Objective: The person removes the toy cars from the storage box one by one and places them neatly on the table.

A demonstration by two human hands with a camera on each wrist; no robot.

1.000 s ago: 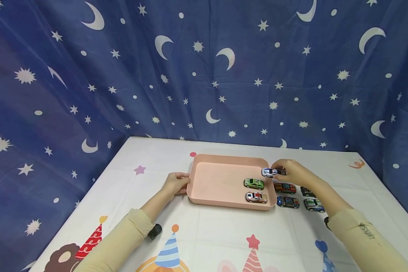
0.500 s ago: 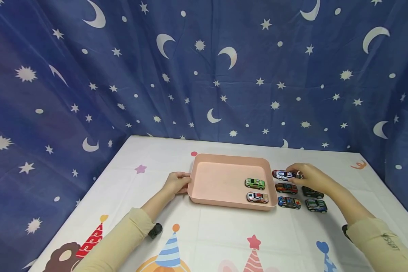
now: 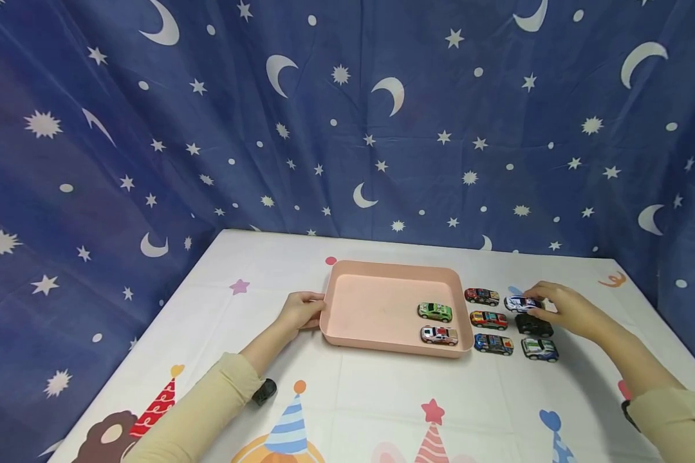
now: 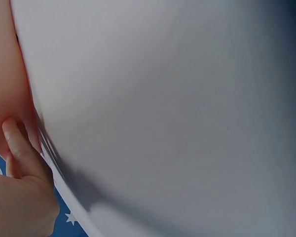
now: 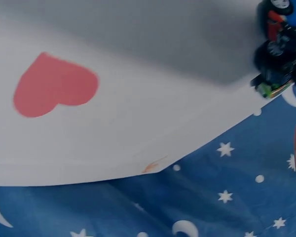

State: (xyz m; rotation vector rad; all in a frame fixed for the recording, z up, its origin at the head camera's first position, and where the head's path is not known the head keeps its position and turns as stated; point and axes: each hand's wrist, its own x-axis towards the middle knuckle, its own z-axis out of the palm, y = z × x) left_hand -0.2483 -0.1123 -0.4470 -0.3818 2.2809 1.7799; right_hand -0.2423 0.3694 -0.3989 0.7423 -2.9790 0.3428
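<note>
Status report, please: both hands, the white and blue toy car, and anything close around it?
Left hand grips pink tray edge. Right hand pinches white and blue car, outside tray. Black car right beside it; two cars in tray.

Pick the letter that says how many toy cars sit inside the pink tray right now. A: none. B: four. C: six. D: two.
D: the head view shows just the green car and the silver car inside the pink tray; every other car stands on the table to its right, where the right hand holds the white and blue car.
</note>
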